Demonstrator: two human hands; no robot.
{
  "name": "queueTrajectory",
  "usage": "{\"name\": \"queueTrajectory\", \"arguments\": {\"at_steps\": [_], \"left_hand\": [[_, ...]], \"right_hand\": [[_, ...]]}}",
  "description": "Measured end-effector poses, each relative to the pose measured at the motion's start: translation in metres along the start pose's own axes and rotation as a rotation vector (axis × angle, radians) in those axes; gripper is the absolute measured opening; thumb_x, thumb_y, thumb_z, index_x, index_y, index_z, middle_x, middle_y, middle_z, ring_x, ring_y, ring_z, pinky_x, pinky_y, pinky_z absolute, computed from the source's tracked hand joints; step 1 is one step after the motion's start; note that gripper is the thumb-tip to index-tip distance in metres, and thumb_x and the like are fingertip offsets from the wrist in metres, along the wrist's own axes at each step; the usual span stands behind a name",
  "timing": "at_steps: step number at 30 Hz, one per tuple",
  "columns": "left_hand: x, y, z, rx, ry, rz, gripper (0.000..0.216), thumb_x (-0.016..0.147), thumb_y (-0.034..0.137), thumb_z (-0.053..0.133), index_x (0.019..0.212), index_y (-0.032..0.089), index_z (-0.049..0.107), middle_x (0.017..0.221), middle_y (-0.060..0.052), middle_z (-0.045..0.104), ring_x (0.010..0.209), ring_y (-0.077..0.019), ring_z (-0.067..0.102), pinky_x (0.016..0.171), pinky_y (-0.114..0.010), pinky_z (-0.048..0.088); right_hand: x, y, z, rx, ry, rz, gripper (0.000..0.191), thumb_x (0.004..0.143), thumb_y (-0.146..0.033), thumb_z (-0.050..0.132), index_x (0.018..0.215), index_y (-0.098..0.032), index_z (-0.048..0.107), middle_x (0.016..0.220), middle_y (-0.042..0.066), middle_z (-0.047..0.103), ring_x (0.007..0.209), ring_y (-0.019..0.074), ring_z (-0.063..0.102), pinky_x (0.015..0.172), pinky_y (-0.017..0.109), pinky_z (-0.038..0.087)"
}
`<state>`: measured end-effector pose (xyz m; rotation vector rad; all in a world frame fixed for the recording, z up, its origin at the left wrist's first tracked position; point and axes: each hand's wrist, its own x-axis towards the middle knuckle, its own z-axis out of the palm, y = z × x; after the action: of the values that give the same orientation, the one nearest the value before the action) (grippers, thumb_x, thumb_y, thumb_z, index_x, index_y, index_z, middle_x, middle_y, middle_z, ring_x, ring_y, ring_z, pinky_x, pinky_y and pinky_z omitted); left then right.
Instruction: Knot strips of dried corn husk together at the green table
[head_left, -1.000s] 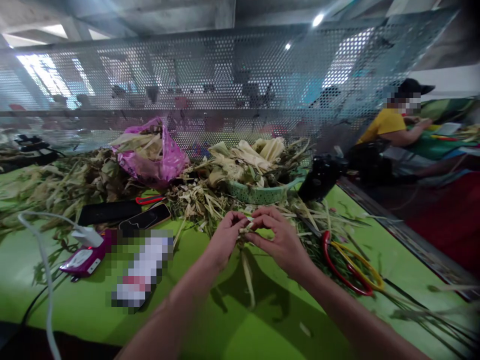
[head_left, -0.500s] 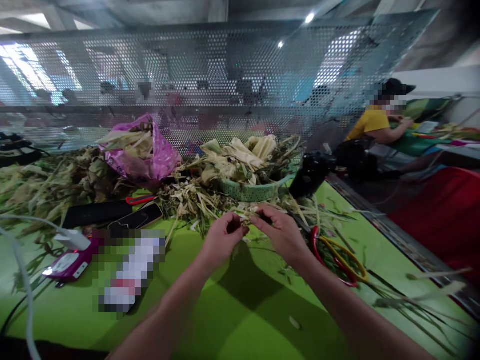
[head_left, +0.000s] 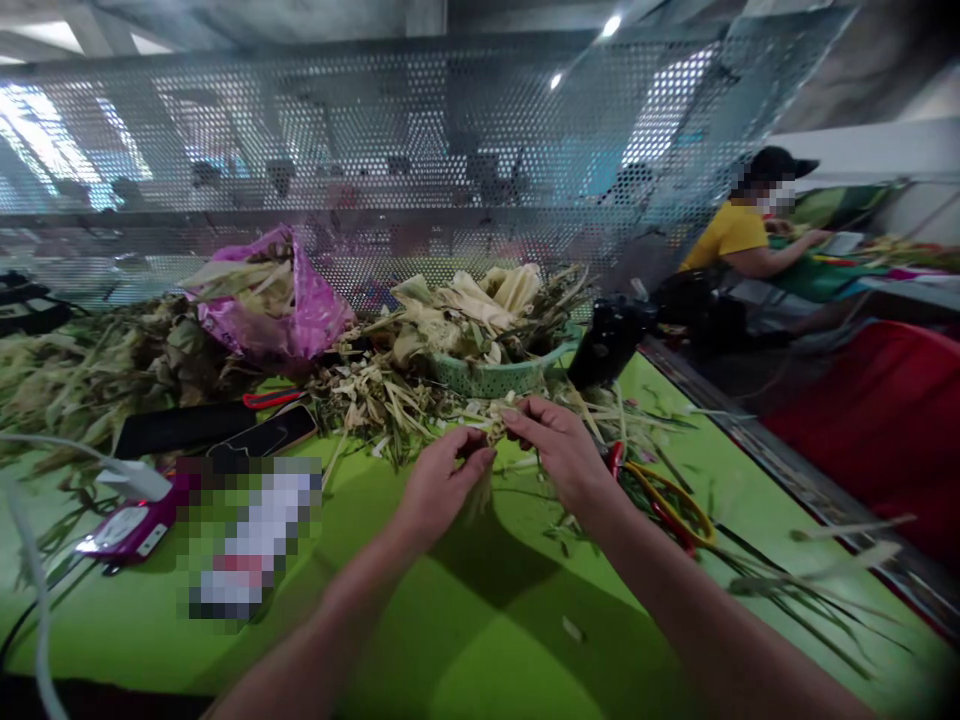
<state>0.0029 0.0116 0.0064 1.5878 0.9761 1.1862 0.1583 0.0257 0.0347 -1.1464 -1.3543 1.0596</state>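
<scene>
Over the green table, my left hand (head_left: 444, 482) and my right hand (head_left: 559, 445) meet, both closed in a pinch. Between their fingertips is a small pale piece of dried husk (head_left: 498, 428), knotted or braided in look, with thin strands hanging below my left fingers. Just beyond stands a light green basket (head_left: 487, 378) heaped with dried husks (head_left: 480, 300). Scissors (head_left: 679, 510) with red and yellow handles lie to the right of my right wrist, partly hidden by it.
A pink plastic bag (head_left: 277, 310) of husks and a leaf pile (head_left: 150, 345) stand back left. A phone (head_left: 262, 437), a purple power strip (head_left: 139, 525) and a blurred-out packet (head_left: 259, 540) lie left. A black container (head_left: 611, 340) stands right of the basket. One person (head_left: 739, 235) sits far right.
My right hand has turned slightly and its fingertips sit a little higher; more of the pale husk piece shows between the hands. The whole view has shifted slightly.
</scene>
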Motion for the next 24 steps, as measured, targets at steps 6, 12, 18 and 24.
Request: {"name": "queueTrajectory", "arguments": {"at_steps": [6, 12, 18, 24], "left_hand": [[-0.004, -0.006, 0.002, 0.179, 0.079, 0.132, 0.01, 0.078, 0.018, 0.059, 0.069, 0.022, 0.061, 0.074, -0.004, 0.057, 0.077, -0.0188, 0.047, 0.079, -0.029, 0.034], [-0.002, 0.0, -0.002, -0.109, 0.043, -0.018, 0.015, 0.079, 0.029, 0.062, 0.091, 0.021, 0.062, 0.088, -0.004, 0.061, 0.083, -0.0172, 0.052, 0.078, -0.027, 0.039], [0.003, 0.004, -0.007, -0.311, 0.095, -0.085, 0.017, 0.078, 0.031, 0.063, 0.088, 0.017, 0.062, 0.079, -0.002, 0.059, 0.074, -0.0125, 0.052, 0.072, -0.024, 0.042], [0.005, 0.004, -0.014, -0.286, 0.126, -0.116, 0.008, 0.079, 0.025, 0.06, 0.082, 0.018, 0.061, 0.073, 0.0, 0.055, 0.069, -0.0111, 0.049, 0.067, -0.022, 0.039]], "right_hand": [[-0.004, 0.008, 0.009, 0.082, -0.031, 0.05, 0.033, 0.076, -0.045, 0.062, 0.059, -0.02, 0.048, 0.055, -0.003, 0.042, 0.054, 0.0119, 0.038, 0.054, 0.027, 0.031], [-0.001, 0.006, 0.006, -0.073, -0.069, -0.009, 0.03, 0.078, -0.044, 0.062, 0.065, -0.019, 0.053, 0.06, -0.003, 0.044, 0.057, 0.0114, 0.038, 0.055, 0.026, 0.031], [-0.003, 0.006, 0.007, -0.155, -0.149, -0.02, 0.027, 0.074, -0.044, 0.067, 0.078, -0.019, 0.057, 0.068, -0.002, 0.052, 0.06, 0.0124, 0.045, 0.054, 0.026, 0.036], [-0.003, -0.007, -0.008, -0.359, -0.255, -0.033, 0.023, 0.073, -0.039, 0.07, 0.077, -0.019, 0.058, 0.062, -0.002, 0.055, 0.056, 0.0125, 0.047, 0.051, 0.025, 0.036]]}}
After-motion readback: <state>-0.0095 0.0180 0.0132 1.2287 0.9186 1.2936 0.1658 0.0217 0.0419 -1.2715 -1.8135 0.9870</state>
